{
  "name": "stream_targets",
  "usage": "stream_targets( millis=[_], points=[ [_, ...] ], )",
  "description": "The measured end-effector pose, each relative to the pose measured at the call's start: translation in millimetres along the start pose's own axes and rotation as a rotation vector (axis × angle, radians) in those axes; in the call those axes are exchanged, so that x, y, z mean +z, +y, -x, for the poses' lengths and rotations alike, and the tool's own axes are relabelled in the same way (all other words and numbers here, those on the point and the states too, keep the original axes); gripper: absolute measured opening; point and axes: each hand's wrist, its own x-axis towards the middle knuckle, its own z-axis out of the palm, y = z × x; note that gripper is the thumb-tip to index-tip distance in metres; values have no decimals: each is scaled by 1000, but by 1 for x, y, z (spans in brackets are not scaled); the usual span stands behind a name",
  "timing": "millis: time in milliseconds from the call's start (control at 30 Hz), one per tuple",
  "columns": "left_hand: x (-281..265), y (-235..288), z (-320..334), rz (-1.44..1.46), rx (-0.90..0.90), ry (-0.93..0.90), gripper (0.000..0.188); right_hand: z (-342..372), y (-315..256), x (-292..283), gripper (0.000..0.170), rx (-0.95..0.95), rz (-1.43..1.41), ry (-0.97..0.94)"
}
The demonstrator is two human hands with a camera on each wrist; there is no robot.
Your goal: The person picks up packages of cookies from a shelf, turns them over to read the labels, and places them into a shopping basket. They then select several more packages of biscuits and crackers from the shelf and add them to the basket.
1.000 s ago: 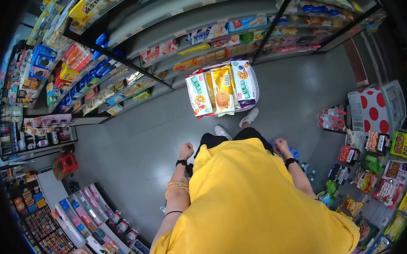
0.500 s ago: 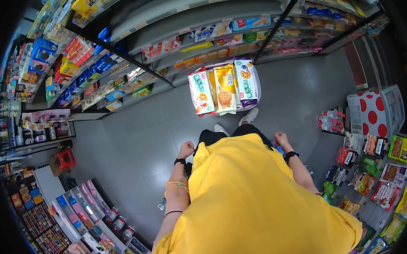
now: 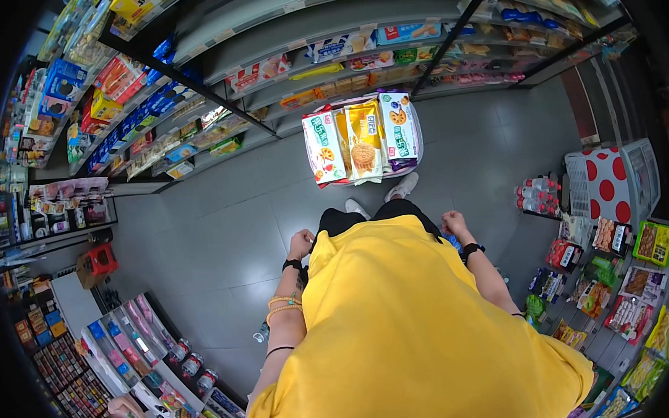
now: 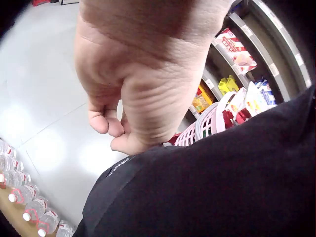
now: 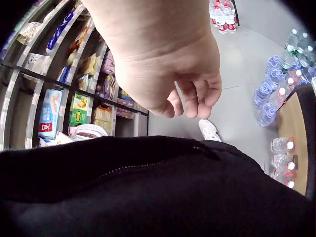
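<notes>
My left hand (image 3: 301,244) hangs beside the left thigh, its fingers loosely curled with nothing in them. In the left wrist view its thumb is right at the black trousers (image 4: 207,182). On the other side my right hand (image 3: 453,222) hangs by the right thigh, fingers loosely bent and empty. A pink basket (image 4: 213,122) stands on the floor in front of the feet. In it, biscuit packs fill the top: a white and red pack (image 3: 323,147) at left, a yellow pack (image 3: 364,142) in the middle and a white and blue pack (image 3: 399,128) at right.
Snack shelves (image 3: 277,28) run along the front and left. At right are a polka-dot freezer (image 3: 609,184), bundled bottles (image 3: 539,195) and a low display of snack packs (image 3: 603,284). A counter (image 3: 140,351) lies at lower left, with a red stool (image 3: 102,258) beyond it.
The view shifts slightly, so basket and shelves sit a little further left. Both hands stay low beside the thighs, the right one slightly closer to the body.
</notes>
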Motion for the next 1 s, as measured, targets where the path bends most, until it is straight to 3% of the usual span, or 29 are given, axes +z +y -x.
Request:
stream_targets(
  millis=[367,767,1000],
  points=[
    [9,-18,-11,109,-67,-8,25,8,16,0,12,24,-37,14],
    [-13,45,18,-6,-155,-1,21,4,17,1,12,25,-52,4],
    [-3,26,16,116,-199,53,28,-1,16,0,14,-6,-36,0]
  ],
)
